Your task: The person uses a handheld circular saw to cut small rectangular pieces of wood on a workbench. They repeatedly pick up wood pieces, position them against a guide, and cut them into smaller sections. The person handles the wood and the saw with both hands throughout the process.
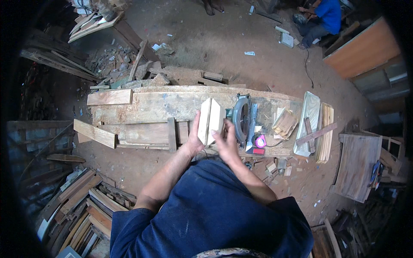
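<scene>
My left hand point(195, 136) and my right hand point(226, 139) grip pale wooden pieces point(205, 120) with angled ends, held together above the workbench point(142, 107) in the middle of the view. Just right of them lies a circular saw point(241, 120) with a green body, beside a long metal straightedge point(252, 122). A pink tape measure point(260, 141) and a red object point(258, 151) sit near the bench's front edge. Farther right are a small stack of wood pieces point(284, 122) and longer boards point(308, 107) with crossed sticks on top.
Loose planks point(94, 131) lie on the bench's left. Wood piles point(86, 206) stand at lower left, scrap heaps at upper left. A wooden panel point(357, 163) is at right. A person in blue point(325, 17) sits at top right near a cable; another person's feet point(213, 8) show at top.
</scene>
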